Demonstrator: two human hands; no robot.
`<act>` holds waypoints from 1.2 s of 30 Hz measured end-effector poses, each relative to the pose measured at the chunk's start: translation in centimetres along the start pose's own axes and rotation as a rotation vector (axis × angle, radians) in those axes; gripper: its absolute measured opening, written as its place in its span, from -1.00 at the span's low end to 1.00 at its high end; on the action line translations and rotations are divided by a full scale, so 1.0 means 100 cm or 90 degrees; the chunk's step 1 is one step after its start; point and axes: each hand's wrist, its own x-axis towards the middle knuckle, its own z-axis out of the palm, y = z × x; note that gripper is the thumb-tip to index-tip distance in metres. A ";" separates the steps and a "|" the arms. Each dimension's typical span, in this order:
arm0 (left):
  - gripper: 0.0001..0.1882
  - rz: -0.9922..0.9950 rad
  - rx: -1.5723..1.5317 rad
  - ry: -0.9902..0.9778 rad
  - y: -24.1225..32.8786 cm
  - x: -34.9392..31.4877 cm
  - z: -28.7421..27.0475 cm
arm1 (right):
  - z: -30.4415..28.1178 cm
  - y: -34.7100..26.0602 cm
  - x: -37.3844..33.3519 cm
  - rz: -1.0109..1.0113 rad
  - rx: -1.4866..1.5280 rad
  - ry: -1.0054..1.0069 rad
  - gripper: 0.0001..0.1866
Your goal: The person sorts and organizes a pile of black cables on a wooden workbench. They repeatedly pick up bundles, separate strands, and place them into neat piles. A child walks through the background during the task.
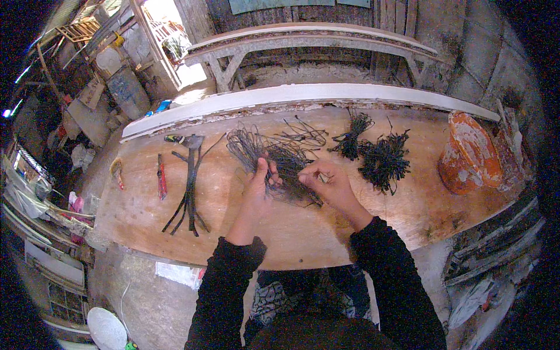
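Note:
Over the middle of the wooden tabletop, my left hand grips a loose, tangled bundle of thin black strands, thumb on top and fingers partly hidden behind it. Looped ends fan out toward the far side, and some loose ends hang below toward me. At the bundle's right edge, my right hand is closed in a pinch, thumb and forefinger together; what sits between those fingertips is too fine to make out. Right of my hands lie a smaller tied black bundle and a bushy black bundle.
Left on the tabletop lie flat black strips, a red-handled tool and a brush. An orange, white-smeared bucket stands at the right end. A long white board runs along the far edge, with a bench beyond.

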 end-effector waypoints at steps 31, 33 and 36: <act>-0.74 -0.006 0.044 -0.070 -0.006 -0.007 0.015 | 0.006 -0.007 0.001 0.056 -0.026 -0.058 -0.91; -0.72 0.018 0.000 -0.042 0.003 -0.007 0.015 | -0.009 -0.004 0.007 0.038 -0.140 -0.100 -0.88; -0.69 0.067 -0.062 0.012 0.013 -0.003 0.010 | -0.028 0.027 0.004 -0.045 -0.289 -0.221 -0.76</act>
